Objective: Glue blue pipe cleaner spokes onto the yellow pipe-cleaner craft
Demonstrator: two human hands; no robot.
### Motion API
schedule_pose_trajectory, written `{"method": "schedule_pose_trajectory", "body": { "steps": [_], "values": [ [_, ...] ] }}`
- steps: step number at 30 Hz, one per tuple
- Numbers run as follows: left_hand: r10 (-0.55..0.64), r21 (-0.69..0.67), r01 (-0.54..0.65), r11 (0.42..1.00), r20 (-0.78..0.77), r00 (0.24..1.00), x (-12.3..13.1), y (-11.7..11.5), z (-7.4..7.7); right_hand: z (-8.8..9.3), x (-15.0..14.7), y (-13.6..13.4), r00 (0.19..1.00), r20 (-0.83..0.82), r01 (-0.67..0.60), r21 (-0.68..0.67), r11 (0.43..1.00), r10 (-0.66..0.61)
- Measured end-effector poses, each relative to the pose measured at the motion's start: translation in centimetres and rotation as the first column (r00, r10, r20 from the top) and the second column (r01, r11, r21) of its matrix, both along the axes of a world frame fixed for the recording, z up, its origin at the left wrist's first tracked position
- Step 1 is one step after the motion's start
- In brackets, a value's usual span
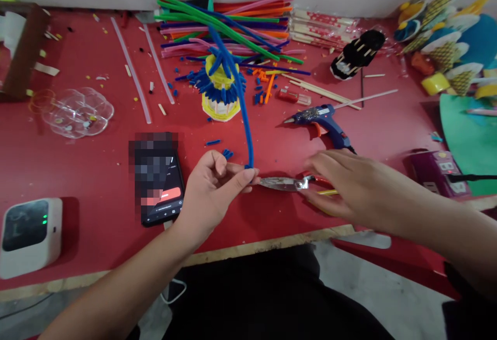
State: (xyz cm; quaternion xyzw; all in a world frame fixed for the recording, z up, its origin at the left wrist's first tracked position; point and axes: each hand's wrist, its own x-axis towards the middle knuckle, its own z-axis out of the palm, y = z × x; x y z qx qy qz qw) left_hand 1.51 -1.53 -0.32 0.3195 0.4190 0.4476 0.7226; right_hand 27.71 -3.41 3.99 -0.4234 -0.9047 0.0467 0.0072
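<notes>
My left hand (212, 190) pinches the lower end of a long blue pipe cleaner (243, 107) between thumb and fingers. The stem rises from there, bending leftward at the top. A pair of scissors (281, 183) with red and yellow on its handles is in my right hand (341, 179), whose fingers partly hide the grips. The blade tips reach my left fingertips, hiding whether they touch the stem. Beyond the stem stands a yellow and blue pipe cleaner tower (221, 91), partly covered by it. Short blue cut pieces (228, 153) lie between the tower and my left hand.
Coloured pipe cleaners (229, 24) are heaped at the back. A blue glue gun (320, 122) lies above my right hand, and a phone (163, 185) beside my left. A black model (359, 53), clear flower-shaped tray (79, 112) and white device (33, 236) are further out.
</notes>
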Motion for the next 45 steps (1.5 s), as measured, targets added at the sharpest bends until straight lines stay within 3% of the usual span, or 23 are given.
{"method": "schedule_pose_trajectory", "body": {
  "steps": [1,5,11,14,17,22,29,33,41,45],
  "values": [
    [0.009,0.015,-0.009,1.000,0.001,1.000,0.0,0.0,0.0,-0.3,1.1,-0.8,0.994,0.106,0.039,-0.050,0.998,-0.033],
    [0.016,0.076,-0.015,0.997,-0.016,1.000,0.3,-0.2,0.0,-2.4,4.5,-3.0,0.984,0.165,0.082,-0.096,0.992,-0.065],
    [0.026,0.156,-0.010,0.988,-0.105,0.994,0.4,-0.3,-0.1,-4.1,4.8,-3.0,0.968,0.149,0.227,-0.160,0.961,-0.204],
    [0.034,0.173,-0.011,0.985,-0.125,0.992,0.4,-0.2,-0.1,-3.7,3.8,-3.0,0.936,0.118,0.352,-0.250,0.902,-0.332],
    [0.046,0.187,-0.017,0.982,-0.152,0.987,0.4,-0.1,-0.2,-2.7,2.6,-2.9,0.912,0.018,0.386,-0.375,0.843,-0.410],
    [0.031,0.217,0.017,0.976,-0.216,0.976,0.3,-0.1,-0.1,-0.8,1.0,-2.0,0.914,-0.049,0.309,-0.557,0.771,-0.402],
    [-0.011,0.217,0.071,0.973,-0.265,0.964,0.2,-0.2,-0.2,-0.3,1.0,-1.3,0.914,0.025,0.337,-0.601,0.724,-0.405],
    [-0.034,0.191,0.098,0.977,-0.315,0.949,0.2,-0.2,-0.2,-0.5,1.6,-1.2,0.915,0.039,0.344,-0.591,0.729,-0.401],
    [-0.077,0.146,0.136,0.980,-0.356,0.931,0.0,-0.3,-0.1,-1.8,3.3,-1.6,0.941,0.050,0.317,-0.477,0.820,-0.335],
    [-0.082,0.152,0.160,0.975,-0.423,0.902,0.0,-0.4,-0.4,-1.6,2.4,-1.1,0.945,0.096,0.318,-0.501,0.805,-0.314]
  ]
}}
